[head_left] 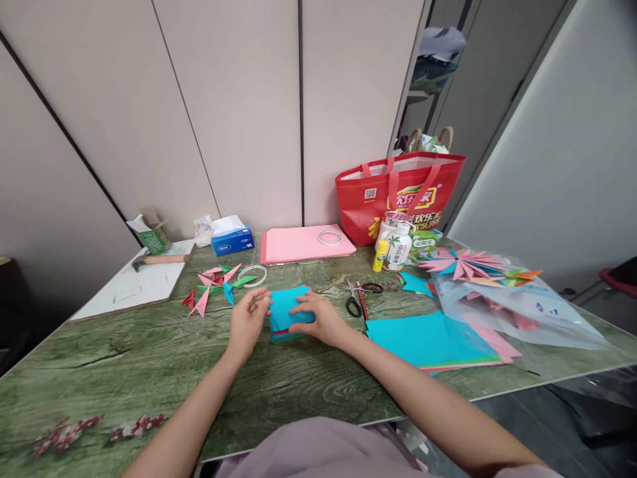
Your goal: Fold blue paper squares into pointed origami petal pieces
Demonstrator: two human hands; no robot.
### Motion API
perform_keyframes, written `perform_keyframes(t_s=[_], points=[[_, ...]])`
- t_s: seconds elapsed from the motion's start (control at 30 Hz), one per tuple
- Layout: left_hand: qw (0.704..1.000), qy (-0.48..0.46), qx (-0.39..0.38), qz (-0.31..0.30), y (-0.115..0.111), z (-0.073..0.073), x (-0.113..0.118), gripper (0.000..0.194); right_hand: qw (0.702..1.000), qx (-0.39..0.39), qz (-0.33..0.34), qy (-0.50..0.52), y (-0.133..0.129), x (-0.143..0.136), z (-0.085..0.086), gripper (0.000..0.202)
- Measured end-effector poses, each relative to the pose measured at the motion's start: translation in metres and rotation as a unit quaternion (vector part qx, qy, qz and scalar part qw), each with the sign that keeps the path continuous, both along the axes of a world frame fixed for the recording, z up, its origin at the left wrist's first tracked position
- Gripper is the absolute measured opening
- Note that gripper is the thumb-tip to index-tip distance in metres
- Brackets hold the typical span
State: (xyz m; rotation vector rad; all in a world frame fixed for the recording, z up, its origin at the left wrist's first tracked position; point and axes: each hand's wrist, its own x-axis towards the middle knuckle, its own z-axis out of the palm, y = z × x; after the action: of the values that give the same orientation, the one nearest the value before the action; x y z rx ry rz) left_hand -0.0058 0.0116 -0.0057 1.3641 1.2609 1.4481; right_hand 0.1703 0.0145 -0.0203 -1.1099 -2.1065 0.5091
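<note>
A small stack of coloured paper squares (283, 311), bright blue on top with red and green edges showing below, is between my hands at the middle of the table. My left hand (247, 322) has its fingers curled against the stack's left edge. From the right, my right hand (321, 318) grips the stack, its fingers bent over the blue top sheet and its thumb lower down. Part of the stack is hidden under the right fingers. Just right of that hand lie black-handled scissors (354, 305) and a red pencil (362, 302).
Large coloured sheets (423, 335) lie at right beside a plastic bag (527, 315) and a folded paper flower (460, 263). Folded paper pieces (216, 282) and a tape roll (252, 275) are at left. Behind stand a tissue box (232, 241), glue stick (380, 256) and red bag (358, 206).
</note>
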Motion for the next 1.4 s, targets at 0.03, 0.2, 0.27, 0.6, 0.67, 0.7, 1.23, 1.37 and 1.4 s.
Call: perform_keyframes(t_s=[0.03, 0.2, 0.27, 0.6, 0.67, 0.7, 1.23, 1.37, 1.4], points=[[1.000, -0.004, -0.001, 0.000, 0.000, 0.000, 0.000, 0.037, 1.000, 0.001, 0.006, 0.014, 0.000, -0.001, 0.001, 0.027], [1.000, -0.019, 0.013, 0.016, -0.002, 0.002, 0.002, 0.035, 0.996, 0.035, 0.013, 0.081, 0.002, -0.002, 0.000, 0.019], [0.999, -0.023, 0.019, 0.023, -0.002, 0.002, 0.002, 0.035, 0.993, 0.063, -0.021, 0.103, 0.003, 0.000, 0.000, 0.022], [0.998, -0.020, 0.039, -0.034, -0.004, 0.005, 0.005, 0.052, 0.886, -0.012, -0.143, 0.440, 0.010, 0.008, 0.010, 0.018], [0.998, -0.023, 0.030, -0.053, -0.006, 0.007, 0.007, 0.054, 0.868, -0.056, -0.113, 0.481, 0.012, 0.007, 0.009, 0.019], [0.998, -0.024, 0.020, -0.061, -0.007, 0.007, 0.008, 0.055, 0.861, -0.077, -0.100, 0.492, 0.012, 0.006, 0.008, 0.021], [0.980, -0.159, -0.071, -0.095, -0.007, 0.012, 0.005, 0.047, 0.953, -0.055, 0.065, 0.292, 0.006, 0.005, 0.003, 0.045], [0.968, -0.190, -0.092, -0.137, -0.007, 0.014, 0.005, 0.048, 0.939, -0.096, 0.092, 0.317, 0.006, 0.002, 0.000, 0.040], [0.964, -0.201, -0.092, -0.150, -0.008, 0.016, 0.005, 0.049, 0.936, -0.099, 0.088, 0.327, 0.006, 0.002, 0.000, 0.038]])
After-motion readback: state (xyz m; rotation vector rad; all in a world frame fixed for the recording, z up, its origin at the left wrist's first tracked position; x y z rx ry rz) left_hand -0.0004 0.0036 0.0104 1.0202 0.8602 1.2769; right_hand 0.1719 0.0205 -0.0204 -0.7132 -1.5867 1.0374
